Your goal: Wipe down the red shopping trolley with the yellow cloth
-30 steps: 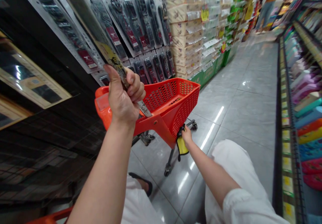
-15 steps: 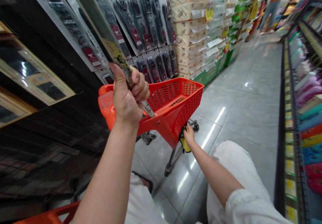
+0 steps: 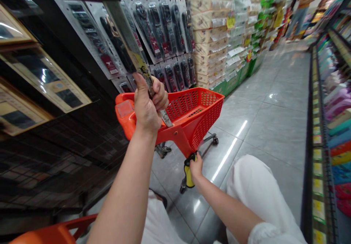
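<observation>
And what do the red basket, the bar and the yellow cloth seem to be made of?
Red basket: probably moulded plastic, slightly glossy; its walls have regular holes.
Bar: likely metal, dull grey and scuffed, with dark marks near the left hand.
Yellow cloth: seems soft fabric with dark edging, since it hangs from the right hand; the fibre cannot be told.

**Labels in sight, none legible**

I can read no word, brand or number on my feed. The yellow sticker on the bar bears black marks I cannot decipher. The maroon labels on the hanging packs carry pale print too small for me. The yellow card on the boxes and the shelf tags at right are too blurred to read.
</observation>
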`<action>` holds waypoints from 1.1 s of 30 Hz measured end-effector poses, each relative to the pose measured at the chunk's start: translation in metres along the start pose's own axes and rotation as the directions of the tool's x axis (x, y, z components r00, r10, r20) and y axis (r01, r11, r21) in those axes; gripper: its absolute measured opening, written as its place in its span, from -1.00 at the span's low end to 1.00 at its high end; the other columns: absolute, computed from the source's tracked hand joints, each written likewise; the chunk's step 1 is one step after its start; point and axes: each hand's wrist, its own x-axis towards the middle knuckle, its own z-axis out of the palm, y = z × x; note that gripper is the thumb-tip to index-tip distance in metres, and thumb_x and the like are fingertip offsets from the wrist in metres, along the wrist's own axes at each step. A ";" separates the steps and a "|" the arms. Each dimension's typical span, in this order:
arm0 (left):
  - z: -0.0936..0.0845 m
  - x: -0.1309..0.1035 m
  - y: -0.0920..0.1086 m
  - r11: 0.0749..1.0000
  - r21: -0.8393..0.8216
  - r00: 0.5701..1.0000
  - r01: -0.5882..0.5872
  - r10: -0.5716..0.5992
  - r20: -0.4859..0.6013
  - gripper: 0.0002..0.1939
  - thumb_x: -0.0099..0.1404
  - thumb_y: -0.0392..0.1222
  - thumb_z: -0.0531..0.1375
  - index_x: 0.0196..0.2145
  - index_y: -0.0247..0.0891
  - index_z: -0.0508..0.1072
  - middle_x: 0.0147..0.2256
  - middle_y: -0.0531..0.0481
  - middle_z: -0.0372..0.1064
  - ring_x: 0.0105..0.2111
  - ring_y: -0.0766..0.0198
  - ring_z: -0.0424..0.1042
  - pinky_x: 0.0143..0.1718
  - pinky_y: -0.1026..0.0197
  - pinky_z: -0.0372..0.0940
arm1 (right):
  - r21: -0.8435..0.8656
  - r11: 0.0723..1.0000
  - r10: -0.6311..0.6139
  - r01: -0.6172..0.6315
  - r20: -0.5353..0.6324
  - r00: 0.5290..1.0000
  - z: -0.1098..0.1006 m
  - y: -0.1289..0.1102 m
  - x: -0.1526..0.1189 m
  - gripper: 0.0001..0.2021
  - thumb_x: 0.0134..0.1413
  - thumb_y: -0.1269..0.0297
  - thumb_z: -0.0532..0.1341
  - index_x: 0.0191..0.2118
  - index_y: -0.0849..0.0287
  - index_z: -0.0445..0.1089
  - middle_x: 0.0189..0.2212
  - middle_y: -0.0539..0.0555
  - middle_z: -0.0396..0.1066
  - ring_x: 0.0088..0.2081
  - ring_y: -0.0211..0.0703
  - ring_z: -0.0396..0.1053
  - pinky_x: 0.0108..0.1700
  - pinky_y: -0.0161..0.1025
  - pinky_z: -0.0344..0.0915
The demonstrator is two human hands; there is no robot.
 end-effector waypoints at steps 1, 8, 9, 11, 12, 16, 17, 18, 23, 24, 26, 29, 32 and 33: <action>0.000 0.000 0.000 1.000 0.001 1.000 -0.015 0.015 0.028 -0.45 0.34 0.24 -0.02 -0.61 -0.22 0.17 -0.71 0.22 -0.20 -0.77 0.49 -0.21 -0.76 0.36 -0.22 | 0.006 1.000 0.004 -0.004 -0.030 1.000 0.002 -0.002 -0.001 -0.46 -0.21 0.37 0.08 0.02 0.27 0.34 -0.17 0.16 0.46 -0.05 -0.03 0.37 0.03 -0.14 0.28; 0.001 0.001 -0.001 0.998 -0.064 0.998 0.026 -0.030 -0.056 -0.45 0.29 0.26 0.05 -0.63 -0.21 0.15 -0.72 0.22 -0.17 -0.80 0.50 -0.17 -0.77 0.36 -0.22 | -0.021 0.994 0.101 -0.104 -0.108 0.989 -0.003 -0.026 -0.012 -0.61 -0.15 0.34 0.12 -0.08 0.19 0.29 -0.15 0.15 0.37 -0.04 -0.05 0.31 0.07 -0.10 0.21; 0.001 0.001 -0.001 0.998 -0.063 0.998 0.029 -0.033 -0.059 -0.45 0.28 0.26 0.05 -0.63 -0.22 0.15 -0.72 0.22 -0.16 -0.80 0.50 -0.16 -0.77 0.36 -0.21 | -0.028 0.995 0.094 -0.098 -0.114 0.989 -0.002 -0.036 -0.015 -0.62 -0.13 0.33 0.12 -0.09 0.18 0.27 -0.14 0.15 0.35 -0.04 -0.05 0.30 0.07 -0.10 0.21; 0.000 0.001 0.000 0.998 -0.054 0.999 0.026 -0.028 -0.042 -0.45 0.28 0.26 0.05 -0.63 -0.22 0.15 -0.73 0.22 -0.15 -0.80 0.50 -0.15 -0.78 0.36 -0.21 | -0.032 0.999 0.002 -0.005 -0.070 0.998 0.001 -0.057 -0.020 -0.64 -0.09 0.32 0.12 -0.08 0.17 0.25 -0.11 0.15 0.32 -0.02 -0.07 0.28 0.10 -0.10 0.18; -0.001 0.001 0.000 0.999 -0.049 0.999 0.022 -0.023 -0.031 -0.45 0.28 0.26 0.05 -0.63 -0.22 0.16 -0.73 0.22 -0.15 -0.80 0.50 -0.15 -0.78 0.36 -0.20 | -0.025 0.997 -0.069 0.068 -0.022 0.997 0.001 -0.066 -0.022 -0.65 -0.06 0.31 0.13 -0.07 0.16 0.24 -0.09 0.14 0.30 -0.01 -0.08 0.27 0.11 -0.11 0.17; -0.001 0.001 0.001 0.999 -0.033 1.000 0.013 -0.014 -0.018 -0.45 0.29 0.27 0.03 -0.63 -0.22 0.17 -0.73 0.23 -0.15 -0.80 0.50 -0.16 -0.77 0.37 -0.20 | 0.004 0.975 -0.223 0.224 0.095 0.970 -0.002 -0.081 -0.025 -0.72 0.01 0.29 0.12 -0.10 0.13 0.24 -0.13 0.09 0.28 -0.03 -0.12 0.25 0.10 -0.12 0.16; -0.001 0.001 0.001 0.999 -0.030 1.000 0.016 -0.017 -0.022 -0.45 0.29 0.27 0.03 -0.63 -0.22 0.17 -0.73 0.23 -0.15 -0.80 0.50 -0.16 -0.77 0.37 -0.20 | -0.006 0.977 -0.212 0.213 0.082 0.974 -0.003 -0.081 -0.025 -0.75 0.00 0.30 0.12 -0.13 0.13 0.23 -0.16 0.09 0.27 -0.06 -0.12 0.25 0.07 -0.11 0.17; -0.001 0.001 0.001 0.999 -0.028 0.999 0.020 -0.020 -0.025 -0.45 0.29 0.27 0.02 -0.62 -0.22 0.17 -0.73 0.23 -0.15 -0.80 0.50 -0.15 -0.77 0.38 -0.20 | -0.015 0.980 -0.197 0.199 0.067 0.978 -0.004 -0.083 -0.025 -0.76 -0.01 0.32 0.11 -0.15 0.14 0.23 -0.19 0.08 0.27 -0.08 -0.11 0.25 0.05 -0.11 0.18; -0.002 0.001 0.001 0.999 -0.045 0.999 0.021 -0.022 -0.025 -0.46 0.30 0.25 0.03 -0.62 -0.23 0.18 -0.73 0.23 -0.12 -0.80 0.50 -0.14 -0.77 0.38 -0.18 | 0.000 0.940 -0.335 0.341 0.177 0.925 -0.005 -0.125 -0.021 -0.71 0.03 0.38 0.11 -0.07 0.12 0.25 -0.13 0.09 0.23 -0.03 -0.12 0.23 0.06 -0.13 0.18; -0.003 0.000 0.001 0.999 -0.046 0.999 0.021 -0.022 -0.025 -0.46 0.30 0.25 0.03 -0.61 -0.23 0.18 -0.73 0.22 -0.12 -0.79 0.50 -0.14 -0.77 0.38 -0.18 | 0.010 0.919 -0.387 0.395 0.221 0.895 -0.006 -0.133 -0.019 -0.70 0.03 0.39 0.11 -0.06 0.10 0.26 -0.13 0.08 0.22 -0.03 -0.12 0.23 0.07 -0.14 0.18; -0.003 0.000 0.001 0.999 -0.046 0.999 0.027 -0.028 -0.030 -0.46 0.31 0.24 0.03 -0.61 -0.24 0.18 -0.73 0.22 -0.11 -0.79 0.51 -0.14 -0.76 0.39 -0.17 | 0.017 0.878 -0.464 0.478 0.268 0.844 -0.010 -0.138 -0.015 -0.71 0.02 0.42 0.11 -0.09 0.09 0.29 -0.15 0.07 0.21 -0.05 -0.12 0.24 0.06 -0.13 0.18; -0.003 0.000 0.001 0.998 -0.047 0.999 0.035 -0.036 -0.037 -0.46 0.31 0.24 0.02 -0.61 -0.24 0.18 -0.73 0.22 -0.12 -0.78 0.50 -0.14 -0.77 0.40 -0.17 | -0.024 0.864 -0.487 0.503 0.213 0.847 -0.014 -0.122 -0.013 -0.75 0.00 0.45 0.09 -0.16 0.11 0.29 -0.20 0.06 0.20 -0.08 -0.11 0.24 0.02 -0.12 0.21; -0.002 0.000 0.001 0.999 -0.048 1.000 0.026 -0.026 -0.013 -0.46 0.31 0.24 0.02 -0.60 -0.24 0.18 -0.73 0.22 -0.13 -0.78 0.51 -0.15 -0.77 0.41 -0.18 | -0.067 0.881 -0.455 0.468 0.148 0.878 -0.011 -0.115 -0.015 -0.74 -0.01 0.47 0.07 -0.15 0.13 0.27 -0.22 0.07 0.19 -0.12 -0.12 0.24 -0.01 -0.13 0.23; -0.003 0.001 0.001 0.999 -0.045 1.000 0.024 -0.024 -0.004 -0.46 0.31 0.24 0.02 -0.60 -0.24 0.18 -0.73 0.22 -0.13 -0.79 0.51 -0.15 -0.77 0.41 -0.18 | -0.067 0.878 -0.461 0.475 0.151 0.874 -0.009 -0.119 -0.015 -0.73 0.00 0.47 0.07 -0.13 0.13 0.27 -0.20 0.07 0.20 -0.10 -0.11 0.24 0.00 -0.12 0.23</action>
